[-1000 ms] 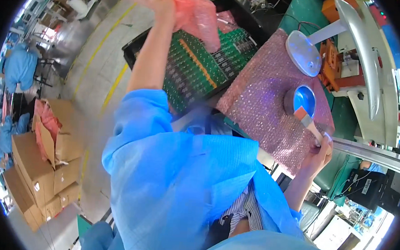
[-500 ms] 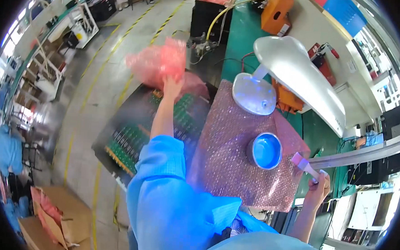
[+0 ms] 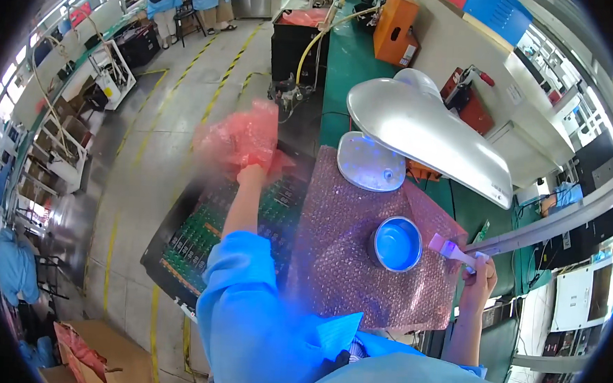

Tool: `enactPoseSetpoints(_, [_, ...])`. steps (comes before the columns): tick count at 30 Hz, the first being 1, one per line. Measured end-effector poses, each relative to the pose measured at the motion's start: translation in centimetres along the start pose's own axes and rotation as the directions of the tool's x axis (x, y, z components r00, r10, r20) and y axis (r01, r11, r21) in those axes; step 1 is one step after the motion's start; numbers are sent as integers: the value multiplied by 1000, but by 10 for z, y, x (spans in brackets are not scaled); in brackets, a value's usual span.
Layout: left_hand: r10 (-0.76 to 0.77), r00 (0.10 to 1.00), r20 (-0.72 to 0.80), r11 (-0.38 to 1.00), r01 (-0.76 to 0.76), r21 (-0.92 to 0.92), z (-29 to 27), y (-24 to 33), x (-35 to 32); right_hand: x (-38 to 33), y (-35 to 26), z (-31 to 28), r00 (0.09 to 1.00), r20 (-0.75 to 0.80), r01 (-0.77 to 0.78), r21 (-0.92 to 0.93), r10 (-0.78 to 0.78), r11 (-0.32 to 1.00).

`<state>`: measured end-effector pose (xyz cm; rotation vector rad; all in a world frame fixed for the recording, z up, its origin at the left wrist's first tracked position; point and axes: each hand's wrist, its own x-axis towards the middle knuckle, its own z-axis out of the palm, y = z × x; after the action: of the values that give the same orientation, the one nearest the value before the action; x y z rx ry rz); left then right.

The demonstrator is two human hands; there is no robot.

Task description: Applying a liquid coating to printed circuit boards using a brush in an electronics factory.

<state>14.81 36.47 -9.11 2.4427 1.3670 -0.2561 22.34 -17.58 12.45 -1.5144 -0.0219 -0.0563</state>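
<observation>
My left hand (image 3: 252, 175) is closed on a bunched sheet of pink bubble wrap (image 3: 236, 138), blurred in places. It holds the wrap above the far part of a black tray (image 3: 159, 243). Rows of green circuit boards (image 3: 204, 235) lie in that tray; the wrap and my arm hide some of them. On the right, my right hand (image 3: 481, 275) grips a flat brush (image 3: 454, 253) by its handle, its bristles pointing left. Beside the brush stands a round metal can (image 3: 396, 245) of liquid, lit blue, on a pink bubble-wrap mat (image 3: 344, 263).
A large silver lamp (image 3: 428, 125) with a pale base (image 3: 370, 161) stands behind the can. Orange equipment (image 3: 396, 33) is farther back on the green bench (image 3: 336, 89). A black bin (image 3: 289, 52) stands beyond the tray. Cardboard (image 3: 125, 348) lies at lower left.
The bubble wrap in my left hand has come nearer and bunched up, its right end drawn in from the tray's far side. My right hand still holds the brush. The whole view has shifted.
</observation>
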Motion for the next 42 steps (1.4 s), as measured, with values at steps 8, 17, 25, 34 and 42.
enactPoseSetpoints(8, [273, 913, -305, 904, -351, -243, -14, -45, -94, -19, -11, 0, 989, 139, 18, 185, -44, 983])
enactPoseSetpoints(17, [136, 894, -426, 930, -264, -257, 63, -156, -306, -43, -1, -14, 969, 247, -31, 232, -28, 972])
enactPoseSetpoints(25, [103, 839, -534, 937, -262, -231, 109, -167, -401, -60, 6, -18, 954, 299, -77, 294, -15, 953])
enactPoseSetpoints(34, [79, 826, -558, 956, -221, -192, 111, -160, -403, -75, 7, -36, 963, 270, -61, 290, -20, 955])
enactPoseSetpoints(42, [58, 821, -567, 962, -198, -190, 116, -162, -402, -81, 13, -41, 967, 253, -79, 259, 12, 963])
